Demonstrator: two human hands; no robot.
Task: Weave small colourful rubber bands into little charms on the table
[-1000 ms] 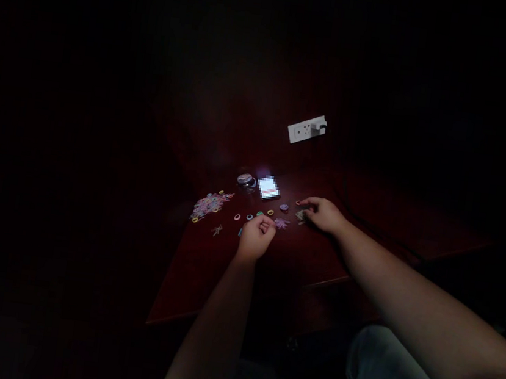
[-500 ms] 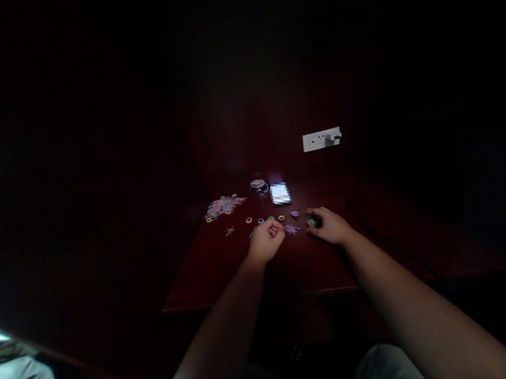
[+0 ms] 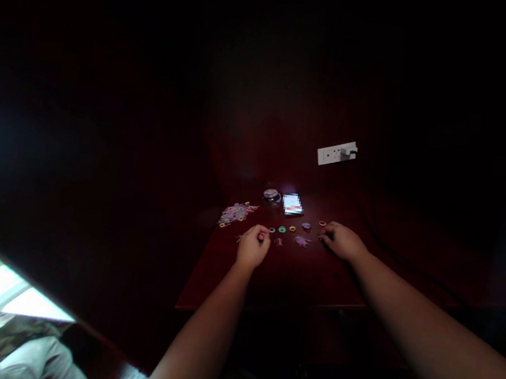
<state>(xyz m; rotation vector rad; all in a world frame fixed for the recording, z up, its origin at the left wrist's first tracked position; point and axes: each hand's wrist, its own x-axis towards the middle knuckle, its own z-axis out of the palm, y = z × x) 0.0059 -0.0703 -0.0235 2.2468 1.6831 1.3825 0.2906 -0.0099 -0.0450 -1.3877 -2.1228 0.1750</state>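
Observation:
My left hand [image 3: 254, 247] is low over the table with its fingers curled together. What they pinch, if anything, is too small to make out. My right hand [image 3: 342, 242] rests farther right, fingertips bent down and drawn together at the tabletop, their contents hidden. Between the hands runs a row of small elastic hair ties: pale blue [image 3: 272, 230], green [image 3: 282, 229], yellow [image 3: 292, 229] and purple [image 3: 306, 226]. An orange hair tie [image 3: 322, 223] lies just beyond my right fingertips. Nearer me are a purple heap of bands [image 3: 302, 241] and a small pink heap [image 3: 278, 242].
A large mixed pile of coloured bands [image 3: 237, 213] covers the table's left side. Behind the row stand a lidded clear jar [image 3: 271, 198] and a lit phone [image 3: 292, 204]. A socket strip [image 3: 337, 154] with a plug is on the wall; a dark cable runs at right.
My left hand has shifted left, uncovering the green hair tie and the pink heap. My right fingers have closed from a wide spread around a small heap, and the orange hair tie now shows.

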